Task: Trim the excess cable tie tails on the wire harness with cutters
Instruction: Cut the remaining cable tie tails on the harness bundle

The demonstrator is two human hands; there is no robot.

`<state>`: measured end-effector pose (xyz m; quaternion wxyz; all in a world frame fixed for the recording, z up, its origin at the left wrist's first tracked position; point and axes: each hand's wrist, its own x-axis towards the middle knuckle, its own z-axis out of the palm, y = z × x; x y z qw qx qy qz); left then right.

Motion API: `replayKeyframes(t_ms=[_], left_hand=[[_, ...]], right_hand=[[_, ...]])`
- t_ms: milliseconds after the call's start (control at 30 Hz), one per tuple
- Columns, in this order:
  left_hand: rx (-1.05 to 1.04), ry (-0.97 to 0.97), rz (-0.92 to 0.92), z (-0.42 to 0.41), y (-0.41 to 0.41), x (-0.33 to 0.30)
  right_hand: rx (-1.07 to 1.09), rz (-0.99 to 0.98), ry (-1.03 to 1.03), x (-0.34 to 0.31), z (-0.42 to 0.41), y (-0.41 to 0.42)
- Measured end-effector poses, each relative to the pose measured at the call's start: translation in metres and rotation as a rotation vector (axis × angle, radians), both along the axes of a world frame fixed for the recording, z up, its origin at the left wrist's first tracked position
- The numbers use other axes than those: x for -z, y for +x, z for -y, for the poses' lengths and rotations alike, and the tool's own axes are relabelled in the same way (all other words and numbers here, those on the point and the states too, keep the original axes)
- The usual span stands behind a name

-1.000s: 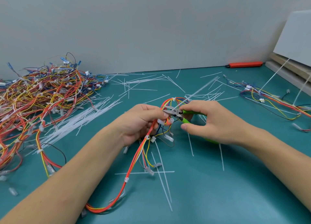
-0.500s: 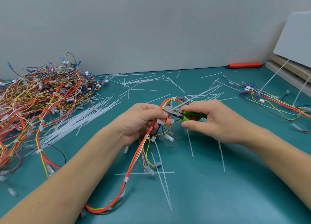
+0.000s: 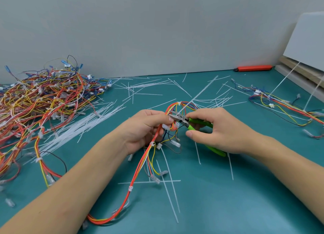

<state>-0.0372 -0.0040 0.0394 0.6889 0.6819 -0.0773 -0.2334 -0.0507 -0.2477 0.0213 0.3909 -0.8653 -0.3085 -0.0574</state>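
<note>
- The wire harness [image 3: 140, 165] is gripped in the left hand [image 3: 145, 126], with the fingers curled round the bundle just below its loop, apparently so that the tie being worked on is kept steady and turned toward the blades.
- The cutters [image 3: 182, 120] are held in the right hand [image 3: 215, 128]; the fingers are wrapped over the green handles, one of which emerges below the palm toward 5 o'clock.
- The metal nose of the cutters is pointed toward 9 o'clock and lies against the harness at the left fingertips; the jaws look nearly closed, though whether a tail is between them cannot be told.
- A long cable tie tail [image 3: 201, 90] rises from the loop toward 1 o'clock, blurred; it is judged to be the piece in hand, with the cut placed close to the tie head so that little stub is left.
- The rest of the harness trails toward 7 o'clock across the bench [image 3: 228, 198], presumably left lying so that only the worked section is lifted.
- Trimmed tails [image 3: 168, 186] lie scattered around the hands, and loose ties [image 3: 78, 128] at 9 o'clock.
- A heap of harnesses [image 3: 38, 100] sits at 10 o'clock, and another harness [image 3: 284, 107] at 2 o'clock, well apart from the hands.
</note>
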Motion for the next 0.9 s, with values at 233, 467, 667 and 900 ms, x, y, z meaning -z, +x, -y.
replayKeyframes(t_ms=[233, 467, 667, 900], left_hand=[[-0.019, -0.019, -0.02, 0.0002, -0.0019, -0.0049], [-0.037, -0.021, -0.041, 0.002, -0.0039, -0.0058], [-0.003, -0.002, -0.033, 0.0022, -0.0054, -0.0057], [-0.035, 0.0, -0.035, 0.0016, -0.0052, -0.0076]], right_hand=[[-0.05, 0.006, -0.05, -0.0075, 0.0012, 0.0002], [-0.002, 0.049, 0.017, -0.0001, 0.0004, 0.0022], [0.012, -0.003, 0.021, 0.0024, -0.0014, -0.0002], [-0.011, -0.017, -0.001, -0.0031, -0.0038, -0.0021]])
